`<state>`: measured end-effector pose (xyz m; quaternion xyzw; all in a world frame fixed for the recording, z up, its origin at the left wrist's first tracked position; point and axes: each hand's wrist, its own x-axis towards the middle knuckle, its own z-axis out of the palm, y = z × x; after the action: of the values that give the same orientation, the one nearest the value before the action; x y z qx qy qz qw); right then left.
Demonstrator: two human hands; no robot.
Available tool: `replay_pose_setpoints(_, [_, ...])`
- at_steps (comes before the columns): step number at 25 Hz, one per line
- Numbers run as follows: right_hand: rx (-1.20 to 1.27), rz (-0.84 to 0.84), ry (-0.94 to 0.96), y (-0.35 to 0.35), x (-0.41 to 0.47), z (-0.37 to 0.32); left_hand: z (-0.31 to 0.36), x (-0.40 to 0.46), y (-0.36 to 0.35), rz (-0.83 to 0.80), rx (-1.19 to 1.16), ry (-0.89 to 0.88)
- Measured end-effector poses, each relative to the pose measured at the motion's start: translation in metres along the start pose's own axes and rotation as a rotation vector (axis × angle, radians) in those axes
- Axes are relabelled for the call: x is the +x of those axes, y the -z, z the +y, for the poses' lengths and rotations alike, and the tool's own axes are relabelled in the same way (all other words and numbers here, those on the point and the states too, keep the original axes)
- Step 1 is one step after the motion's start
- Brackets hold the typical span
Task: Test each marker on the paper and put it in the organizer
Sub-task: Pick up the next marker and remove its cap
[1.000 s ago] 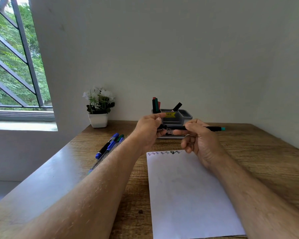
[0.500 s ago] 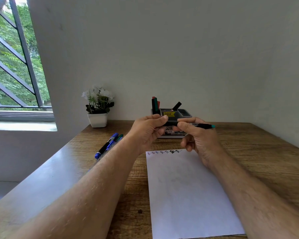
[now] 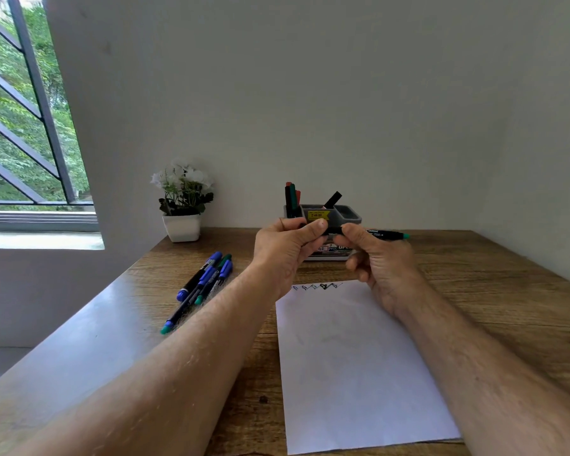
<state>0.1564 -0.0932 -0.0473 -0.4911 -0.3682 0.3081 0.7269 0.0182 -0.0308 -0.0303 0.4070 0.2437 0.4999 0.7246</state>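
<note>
Head view, mid-frame: left hand (image 3: pixel 288 243) & right hand (image 3: pixel 372 255) both pinch one green-tipped marker (image 3: pixel 387 234) above the paper (image 3: pixel 352 363), capping it I'd guess; approx. four markers already stand in the organizer (image 3: pixel 349 214), several untested ones (image 3: pixel 204 284) wait centre-left.

A brown wooden surface (image 3: pixel 474 291) fills the lower part of the view. At its back left corner stands a small white pot (image 3: pixel 181 228) with white flowers (image 3: pixel 182 177) and dark green leaves. Behind it rises a plain pale wall (image 3: pixel 310 93). On the far left is a window (image 3: pixel 20 126) with slanted dark bars (image 3: pixel 43 103). Green trees (image 3: pixel 0 103) show through the bars. A pale sill (image 3: pixel 40 240) runs below the window.
</note>
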Motion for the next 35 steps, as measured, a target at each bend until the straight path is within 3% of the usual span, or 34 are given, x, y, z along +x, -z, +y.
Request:
replay_pose_setpoints(10, [0.211, -0.023, -0.137, -0.008, -0.004, -0.009, -0.011, -0.003, -0.013, 0.002, -0.053, -0.224])
replay_pose_setpoints(14, [0.084, -0.094, -0.187, -0.009, -0.006, -0.008, 0.001, 0.002, -0.015, -0.013, -0.008, -0.41])
replay_pose_setpoints(18, [-0.046, -0.103, -0.207, -0.008, -0.005, -0.002, 0.022, 0.017, -0.022, 0.032, 0.224, -0.651])
replay_pose_setpoints(22, [-0.18, -0.098, -0.215, -0.008, -0.002, 0.004, 0.029, 0.037, -0.044, 0.068, 0.479, -0.774])
replay_pose_setpoints(35, [-0.239, -0.101, -0.305, -0.01, -0.001, 0.001, 0.01, 0.115, -0.097, 0.058, 1.28, -0.624])
